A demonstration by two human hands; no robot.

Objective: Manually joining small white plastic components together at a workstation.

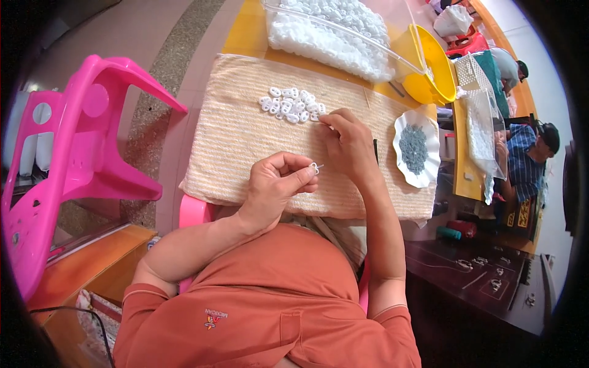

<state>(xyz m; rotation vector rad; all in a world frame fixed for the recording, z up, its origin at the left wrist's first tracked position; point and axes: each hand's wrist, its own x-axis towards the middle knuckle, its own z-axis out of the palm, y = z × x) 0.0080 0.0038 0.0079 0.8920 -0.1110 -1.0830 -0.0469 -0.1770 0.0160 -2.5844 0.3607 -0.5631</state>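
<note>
My left hand point(279, 184) is closed in a pinch above the near part of the cloth. Between its thumb and index finger sits a small white looped plastic piece point(315, 168), with a thin pale pin-like tip sticking out toward the right. My right hand point(348, 138) reaches forward with curled fingers, its fingertips on a white plastic piece point(315, 116) at the right edge of a loose pile. That pile of white two-holed plastic pieces point(292, 105) lies on the striped yellowish cloth point(227, 135). My right thumb is mostly hidden.
A white scalloped dish point(431, 173) of small grey bits stands at right. Behind the cloth are a clear bin point(343, 40) of white pieces and a yellow bucket point(446, 73). A pink chair point(98, 141) stands left. Two people point(524, 159) sit at the far right.
</note>
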